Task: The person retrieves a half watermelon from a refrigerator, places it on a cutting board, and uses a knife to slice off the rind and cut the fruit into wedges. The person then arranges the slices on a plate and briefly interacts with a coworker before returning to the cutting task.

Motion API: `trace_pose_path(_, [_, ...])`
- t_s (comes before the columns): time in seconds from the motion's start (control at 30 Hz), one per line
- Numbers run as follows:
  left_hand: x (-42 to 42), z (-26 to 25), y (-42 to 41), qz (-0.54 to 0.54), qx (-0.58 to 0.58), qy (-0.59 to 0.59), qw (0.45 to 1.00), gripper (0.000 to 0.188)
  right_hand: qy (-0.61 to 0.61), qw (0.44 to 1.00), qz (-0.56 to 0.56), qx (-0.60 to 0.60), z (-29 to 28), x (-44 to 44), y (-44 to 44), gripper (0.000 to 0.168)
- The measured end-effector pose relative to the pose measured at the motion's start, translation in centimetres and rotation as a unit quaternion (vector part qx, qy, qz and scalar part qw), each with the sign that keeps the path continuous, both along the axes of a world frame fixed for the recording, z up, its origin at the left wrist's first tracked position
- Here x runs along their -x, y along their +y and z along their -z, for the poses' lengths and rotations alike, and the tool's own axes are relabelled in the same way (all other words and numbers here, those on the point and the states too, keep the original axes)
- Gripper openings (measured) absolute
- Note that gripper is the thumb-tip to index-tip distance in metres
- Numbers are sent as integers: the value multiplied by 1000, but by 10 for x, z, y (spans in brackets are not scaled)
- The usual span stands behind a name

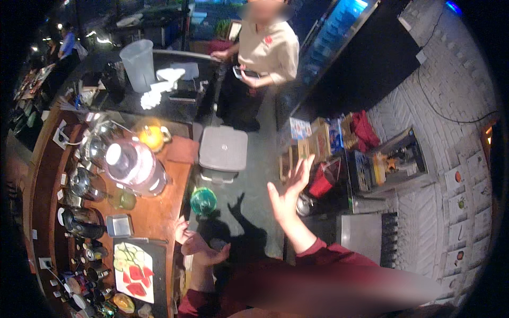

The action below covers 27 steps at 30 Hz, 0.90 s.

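Note:
My right hand is raised over the walkway, fingers spread, with nothing in it. My left hand is beside the edge of the wooden counter, thumb and fingers apart and nothing visible in it; whether it touches the edge I cannot tell. Left of it, a white tray on a dark mat bears cucumber slices and red watermelon pieces. A square metal container stands above the tray. Ahead of my left hand is a green translucent container.
A grey lidded bin stands in the walkway. Beyond it, a person holds a phone. The counter carries a large drink dispenser, a pitcher and a brown cloth. At right are a red bucket and cardboard boxes.

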<state>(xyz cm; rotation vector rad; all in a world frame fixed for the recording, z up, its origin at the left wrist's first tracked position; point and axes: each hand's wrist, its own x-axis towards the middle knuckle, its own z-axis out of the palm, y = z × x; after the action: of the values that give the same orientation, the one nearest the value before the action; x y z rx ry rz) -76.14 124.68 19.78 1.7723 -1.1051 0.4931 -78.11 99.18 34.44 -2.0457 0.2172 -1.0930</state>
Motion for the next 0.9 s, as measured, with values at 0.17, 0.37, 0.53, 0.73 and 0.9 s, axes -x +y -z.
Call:
trace_pose_path(0.17, [8,28,10,-19,38,0,999,127,37,999,-6,8,8,-11,18,101])
trace_pose_path(0.37, [-12,-65,1,-65,124,14,990,133,51,999,3,14,9,-11,23,102])
trace_pose_path(0.53, [4,-60,5,-104,35,145,983,143,-54,997,-51,-26,-2,-2,28,106])
trace_pose_path(0.73, [-3,-91,20,-171,-62,107,977,145,156,984,-22,79,-8,-34,41,111])
trace_pose_path(0.9, [12,-68,93,-281,-27,93,955,126,119,984,-135,5,-33,-69,130,101])
